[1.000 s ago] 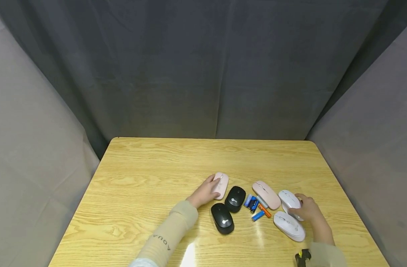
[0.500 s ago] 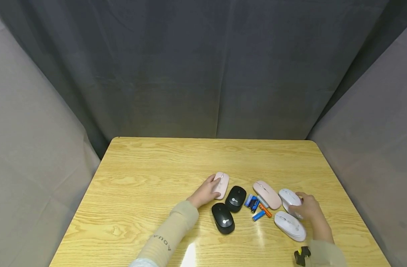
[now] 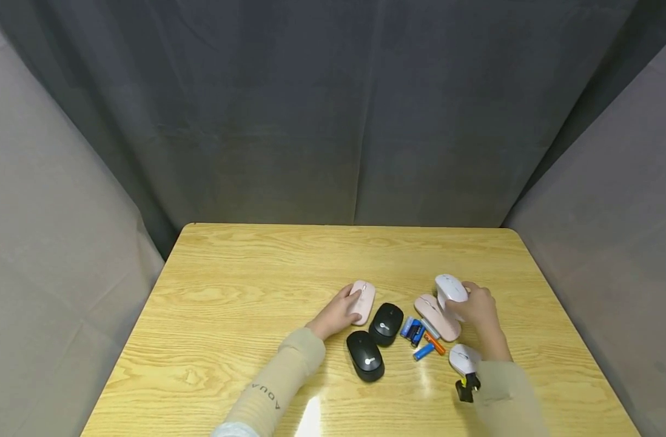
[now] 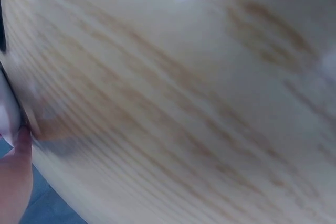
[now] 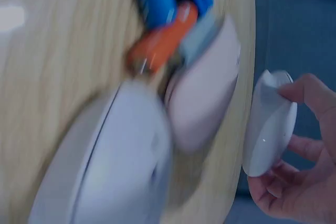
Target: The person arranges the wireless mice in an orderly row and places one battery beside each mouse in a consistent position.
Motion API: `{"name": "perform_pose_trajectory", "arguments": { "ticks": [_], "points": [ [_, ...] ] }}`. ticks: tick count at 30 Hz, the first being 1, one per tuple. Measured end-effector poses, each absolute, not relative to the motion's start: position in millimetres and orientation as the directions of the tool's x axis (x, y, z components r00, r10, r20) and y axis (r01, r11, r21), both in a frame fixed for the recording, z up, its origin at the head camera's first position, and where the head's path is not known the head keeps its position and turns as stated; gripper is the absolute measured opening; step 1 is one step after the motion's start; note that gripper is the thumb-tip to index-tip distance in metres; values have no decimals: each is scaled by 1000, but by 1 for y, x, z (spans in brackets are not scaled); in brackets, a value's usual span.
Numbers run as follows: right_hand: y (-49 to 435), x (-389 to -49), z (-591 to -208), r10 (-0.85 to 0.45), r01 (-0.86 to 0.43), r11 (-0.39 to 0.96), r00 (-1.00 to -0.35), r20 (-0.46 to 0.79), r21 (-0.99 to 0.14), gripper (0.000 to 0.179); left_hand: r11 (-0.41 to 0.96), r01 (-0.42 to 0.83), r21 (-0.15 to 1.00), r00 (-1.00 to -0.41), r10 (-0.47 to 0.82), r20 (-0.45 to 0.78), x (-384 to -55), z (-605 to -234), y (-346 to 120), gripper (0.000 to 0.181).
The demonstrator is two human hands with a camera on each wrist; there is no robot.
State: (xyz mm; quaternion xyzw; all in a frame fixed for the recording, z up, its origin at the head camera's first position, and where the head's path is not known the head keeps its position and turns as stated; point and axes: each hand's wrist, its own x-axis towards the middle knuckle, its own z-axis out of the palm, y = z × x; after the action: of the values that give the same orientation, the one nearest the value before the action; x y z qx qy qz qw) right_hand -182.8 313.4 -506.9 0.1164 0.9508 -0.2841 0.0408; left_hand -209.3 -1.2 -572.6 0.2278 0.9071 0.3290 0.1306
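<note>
Both hands gripping: a mouse in each.
My right hand (image 3: 480, 308) pinches a white mouse (image 3: 450, 287) between thumb and fingers, raised off the wooden table (image 3: 229, 291); from the head it overlaps a pink mouse (image 3: 432, 315). My left hand (image 3: 334, 315) grips a paler mouse (image 3: 367, 297) on the table, just beside a black mouse (image 3: 386, 321); another black one (image 3: 364, 357) sits nearer me. Blue batteries (image 3: 423, 352) and an orange battery (image 3: 435, 344) lie mid-group. Second white mouse (image 3: 464, 358): near my right sleeve (image 3: 504, 394), partly hidden.
</note>
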Motion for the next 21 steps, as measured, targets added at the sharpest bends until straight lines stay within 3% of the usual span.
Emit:
{"name": "perform_pose_trajectory", "arguments": {
  "ticks": [10, 21],
  "points": [
    [256, -227, -512, 288, 275, 797, -956, -63, -538, 70, 681, 326, 656, -861, 500, -91, -210, -572, -2, 62],
    [225, -251, -524, 295, 292, 802, -952, -78, -521, 66, 677, 345, 651, -859, 507, -73, -210, -571, -6, 61]
  ]
}}
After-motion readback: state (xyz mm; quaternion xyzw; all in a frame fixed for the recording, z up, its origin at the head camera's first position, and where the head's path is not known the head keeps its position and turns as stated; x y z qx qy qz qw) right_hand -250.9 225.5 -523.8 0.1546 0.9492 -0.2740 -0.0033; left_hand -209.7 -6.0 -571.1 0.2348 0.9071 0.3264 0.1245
